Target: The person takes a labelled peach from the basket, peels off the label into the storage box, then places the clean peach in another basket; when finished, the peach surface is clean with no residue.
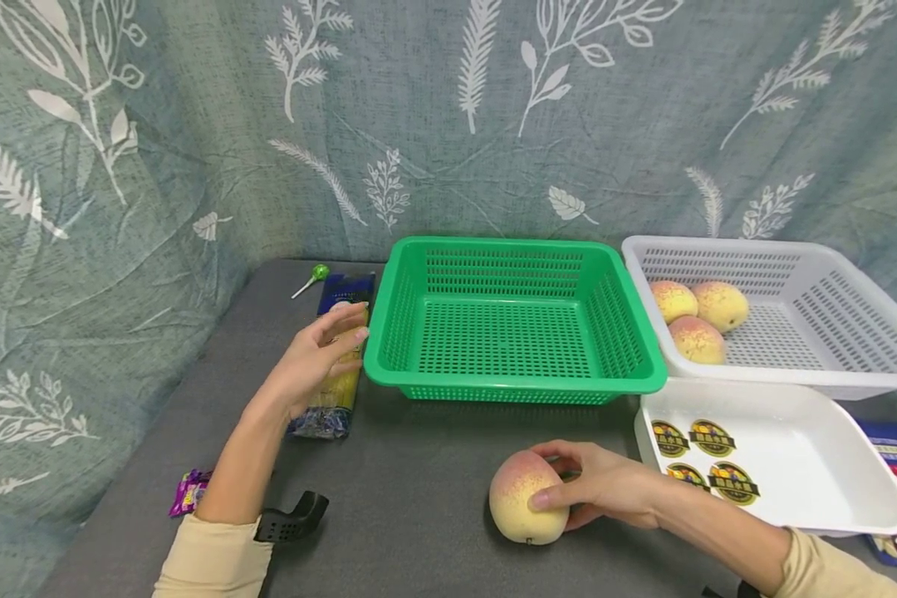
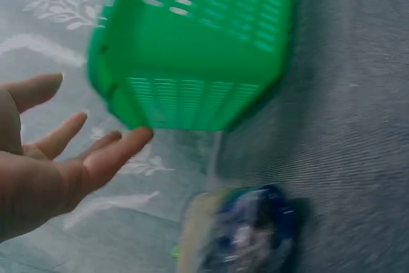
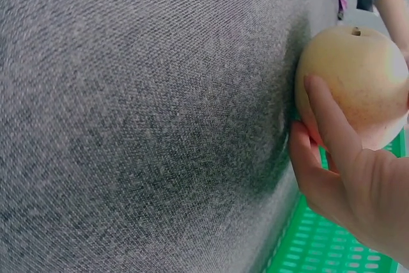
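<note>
Right hand [image 1: 605, 486] has its fingers wrapped round a peach [image 1: 526, 498] sitting on the grey table [image 1: 411, 490], at 6 o'clock from the empty green basket [image 1: 512, 320]. Left hand [image 1: 317, 357] hovers relaxed, fingers spread, over a pasta packet [image 1: 332, 399] at the basket's 9 o'clock. Three more peaches [image 1: 698, 320] sit in the white basket [image 1: 830, 324] at 3 o'clock.

Table covering [image 1: 419, 465]: dark grey woven cloth, matt, coarse-grained in the right wrist view.
Green perforated plastic basket [image 1: 512, 320]: smooth, slight sheen.
White perforated plastic basket [image 1: 830, 332]: smooth, semi-matt.
White shallow plastic tray [image 1: 807, 457]: smooth, glossy, with 4 glossy round stickers.
Yellow-pink peach [image 1: 526, 498]: matt skin, finely speckled, held by the right hand [image 1: 605, 486].
Long clear film packet [image 1: 336, 365]: shiny plastic wrap, crinkled at its end.
Backdrop curtain [image 1: 194, 124]: grey-green printed cloth, matt, creased.
Sleeves: beige soft knit cloth.
</note>
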`<state>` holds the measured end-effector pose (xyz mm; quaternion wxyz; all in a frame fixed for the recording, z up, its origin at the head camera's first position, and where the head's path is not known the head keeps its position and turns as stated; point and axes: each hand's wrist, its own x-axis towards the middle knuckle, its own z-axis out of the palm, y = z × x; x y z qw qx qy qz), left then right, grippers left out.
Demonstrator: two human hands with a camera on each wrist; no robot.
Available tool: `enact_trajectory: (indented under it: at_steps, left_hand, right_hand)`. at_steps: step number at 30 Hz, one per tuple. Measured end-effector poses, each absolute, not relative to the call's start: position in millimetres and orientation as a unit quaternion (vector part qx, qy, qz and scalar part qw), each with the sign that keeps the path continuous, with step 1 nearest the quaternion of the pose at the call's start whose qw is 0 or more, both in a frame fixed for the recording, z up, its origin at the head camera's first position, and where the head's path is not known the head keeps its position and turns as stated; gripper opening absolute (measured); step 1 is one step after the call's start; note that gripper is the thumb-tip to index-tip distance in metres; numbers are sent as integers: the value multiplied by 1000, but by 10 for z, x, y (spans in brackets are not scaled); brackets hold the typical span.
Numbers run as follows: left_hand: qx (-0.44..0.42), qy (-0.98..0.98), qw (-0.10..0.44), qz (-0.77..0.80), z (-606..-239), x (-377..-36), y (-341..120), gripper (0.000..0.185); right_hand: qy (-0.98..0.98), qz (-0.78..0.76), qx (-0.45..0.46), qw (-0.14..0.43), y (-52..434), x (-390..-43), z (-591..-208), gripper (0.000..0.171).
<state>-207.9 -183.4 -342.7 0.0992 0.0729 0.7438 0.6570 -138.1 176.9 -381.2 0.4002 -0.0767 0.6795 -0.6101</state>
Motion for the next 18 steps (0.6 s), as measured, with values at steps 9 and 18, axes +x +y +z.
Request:
enact_trajectory:
  at_steps: [9,18]
  left_hand:
    - [76,719,153,673,-3610,-2152,-1645,56]
    - [65,719,144,676,-3603,-2136,-1622,55]
  right_hand:
    - [679,-614,-76,396,1782,-1365,-3815,67]
    - [674,-624,-90,384,1829,-1389,-3785,68]
